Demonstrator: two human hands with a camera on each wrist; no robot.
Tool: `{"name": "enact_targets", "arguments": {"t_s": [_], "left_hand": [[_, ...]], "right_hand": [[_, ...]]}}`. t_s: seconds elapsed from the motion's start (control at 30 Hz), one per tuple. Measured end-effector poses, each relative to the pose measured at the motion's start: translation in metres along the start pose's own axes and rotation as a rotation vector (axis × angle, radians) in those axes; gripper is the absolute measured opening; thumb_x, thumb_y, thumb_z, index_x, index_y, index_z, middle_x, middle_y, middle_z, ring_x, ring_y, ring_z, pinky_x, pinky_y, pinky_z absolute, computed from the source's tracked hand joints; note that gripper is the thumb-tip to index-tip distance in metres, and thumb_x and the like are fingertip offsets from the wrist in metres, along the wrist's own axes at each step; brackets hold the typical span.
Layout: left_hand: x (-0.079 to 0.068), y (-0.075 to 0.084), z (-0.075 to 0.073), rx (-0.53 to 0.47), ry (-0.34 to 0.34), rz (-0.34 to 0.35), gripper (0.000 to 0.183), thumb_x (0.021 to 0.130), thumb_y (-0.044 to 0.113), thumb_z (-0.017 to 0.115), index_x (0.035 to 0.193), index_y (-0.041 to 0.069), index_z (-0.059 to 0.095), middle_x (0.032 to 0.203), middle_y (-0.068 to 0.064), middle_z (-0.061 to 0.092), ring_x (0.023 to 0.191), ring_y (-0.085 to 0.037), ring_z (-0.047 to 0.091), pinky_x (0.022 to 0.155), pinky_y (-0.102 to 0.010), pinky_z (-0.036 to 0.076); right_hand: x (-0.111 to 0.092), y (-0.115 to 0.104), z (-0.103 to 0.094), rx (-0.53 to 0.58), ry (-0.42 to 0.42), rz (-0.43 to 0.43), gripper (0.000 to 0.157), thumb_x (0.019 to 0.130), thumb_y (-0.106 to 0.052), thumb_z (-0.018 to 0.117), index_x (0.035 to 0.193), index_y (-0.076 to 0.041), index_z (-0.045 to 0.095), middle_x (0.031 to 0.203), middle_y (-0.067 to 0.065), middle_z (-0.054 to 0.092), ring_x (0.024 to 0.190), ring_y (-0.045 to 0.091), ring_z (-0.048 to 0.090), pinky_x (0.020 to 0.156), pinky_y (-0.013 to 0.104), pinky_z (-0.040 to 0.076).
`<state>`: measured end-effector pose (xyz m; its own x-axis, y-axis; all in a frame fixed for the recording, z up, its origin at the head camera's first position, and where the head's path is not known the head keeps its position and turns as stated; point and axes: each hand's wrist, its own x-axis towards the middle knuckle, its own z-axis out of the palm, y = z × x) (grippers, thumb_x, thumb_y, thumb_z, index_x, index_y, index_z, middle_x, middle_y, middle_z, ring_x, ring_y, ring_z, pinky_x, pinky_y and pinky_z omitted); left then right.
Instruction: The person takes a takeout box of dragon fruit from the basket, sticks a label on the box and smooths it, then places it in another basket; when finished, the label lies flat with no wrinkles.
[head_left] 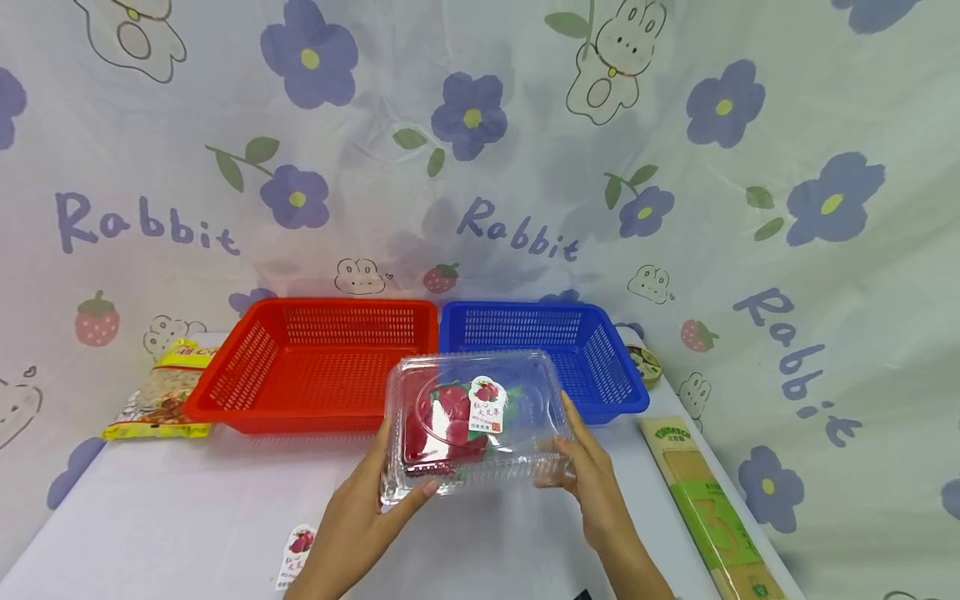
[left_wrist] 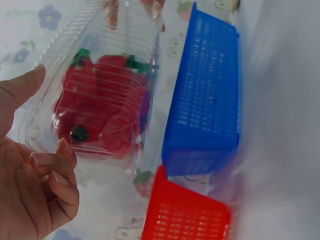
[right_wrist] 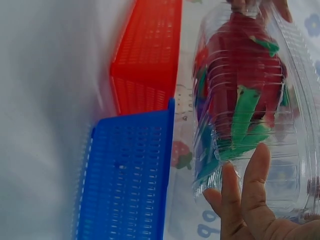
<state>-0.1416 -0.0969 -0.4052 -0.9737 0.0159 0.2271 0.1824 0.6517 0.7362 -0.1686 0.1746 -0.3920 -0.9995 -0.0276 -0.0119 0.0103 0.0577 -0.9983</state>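
A clear plastic clamshell box (head_left: 528, 417) is held up over the table, tilted, with its lid down. Red fruit (head_left: 450, 417) with green tips lies inside, mostly toward the left end. A white sticker (head_left: 487, 406) with a dragon fruit picture is on the lid. My left hand (head_left: 352, 521) grips the left end, thumb on the near side; in the left wrist view its fingers (left_wrist: 60, 182) curl at the box. My right hand (head_left: 596, 479) holds the right end, with fingers seen through the clear plastic. A matching sticker (head_left: 298, 550) lies near my left forearm.
Behind the box stand a red basket (head_left: 247, 358) and a blue basket (head_left: 611, 350), side by side. A yellow food bag (head_left: 168, 392) is at the left. At the right are a round container (head_left: 643, 360) and a long green-and-tan packet (head_left: 705, 508). A patterned curtain (head_left: 525, 167) hangs behind.
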Motion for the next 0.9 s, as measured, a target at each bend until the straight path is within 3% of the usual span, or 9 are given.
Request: {"name": "enact_targets", "arguments": {"t_s": [0.23, 0.4, 0.7, 0.9], "left_hand": [[0.020, 0.003, -0.002, 0.037, -0.007, 0.069, 0.099, 0.085, 0.058, 0.069, 0.160, 0.027, 0.013, 0.155, -0.010, 0.041, 0.132, -0.040, 0.052, 0.095, -0.062, 0.049], [0.035, 0.004, -0.004, 0.026, -0.032, 0.102, 0.100, 0.085, 0.061, 0.067, 0.160, 0.027, 0.010, 0.157, -0.010, 0.039, 0.137, -0.039, 0.046, 0.099, -0.064, 0.045], [0.057, 0.004, -0.001, -0.011, -0.087, 0.109, 0.103, 0.084, 0.063, 0.067, 0.161, 0.026, 0.009, 0.158, -0.013, 0.036, 0.138, -0.042, 0.044, 0.096, -0.067, 0.045], [0.066, 0.003, 0.005, -0.016, -0.098, 0.105, 0.101, 0.086, 0.061, 0.066, 0.161, 0.026, 0.008, 0.157, -0.015, 0.036, 0.138, -0.044, 0.043, 0.097, -0.069, 0.043]], "right_hand": [[0.010, -0.006, -0.004, 0.001, 0.003, -0.018, 0.056, 0.106, -0.027, 0.038, 0.159, -0.028, 0.021, 0.148, 0.020, 0.043, 0.110, 0.028, 0.058, 0.077, 0.035, 0.058], [0.017, -0.010, -0.007, 0.017, 0.006, -0.018, 0.056, 0.106, -0.027, 0.037, 0.160, -0.029, 0.019, 0.151, 0.017, 0.042, 0.110, 0.027, 0.059, 0.078, 0.034, 0.058], [0.024, -0.011, -0.010, 0.029, 0.020, -0.031, 0.056, 0.107, -0.027, 0.036, 0.159, -0.034, 0.016, 0.149, 0.017, 0.044, 0.118, 0.036, 0.056, 0.081, 0.032, 0.058], [0.031, -0.012, -0.012, 0.013, 0.038, -0.020, 0.057, 0.107, -0.028, 0.036, 0.160, -0.033, 0.015, 0.145, 0.019, 0.047, 0.117, 0.035, 0.056, 0.082, 0.032, 0.057]]}}
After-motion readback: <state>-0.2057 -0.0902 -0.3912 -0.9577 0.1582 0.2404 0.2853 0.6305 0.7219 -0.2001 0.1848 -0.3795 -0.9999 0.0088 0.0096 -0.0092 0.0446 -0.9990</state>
